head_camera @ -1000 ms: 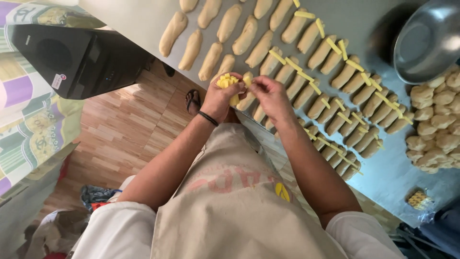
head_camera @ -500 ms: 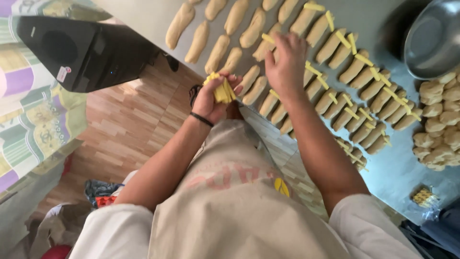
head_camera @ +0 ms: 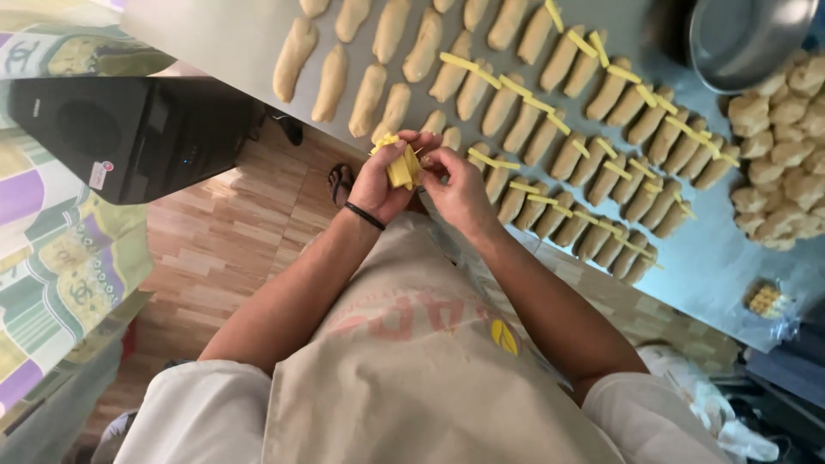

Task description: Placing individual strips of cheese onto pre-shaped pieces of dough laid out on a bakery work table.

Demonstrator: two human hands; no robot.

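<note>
1. My left hand (head_camera: 385, 182), a black band at its wrist, is closed around a bunch of yellow strips (head_camera: 401, 167), held just off the near edge of the metal table (head_camera: 232, 39).
2. My right hand (head_camera: 457, 185) meets the left, its fingertips pinching at the same bunch.
3. Dough pieces (head_camera: 369, 99) lie in rows on the table, past my hands; many farther along carry a yellow strip.
4. Metal bowl (head_camera: 746, 39): far corner of the table.
5. Dough lumps (head_camera: 778, 159): heaped beside the bowl.
6. Black speaker (head_camera: 129, 133): left of the table.

My left hand (head_camera: 382, 185) held cheese sticks (head_camera: 400, 169) just left of my right hand (head_camera: 460, 185), at the table (head_camera: 232, 43) edge. Dough rows (head_camera: 516, 112) lay beyond, a bowl (head_camera: 743, 39) far right above the dough balls (head_camera: 786, 155).
</note>
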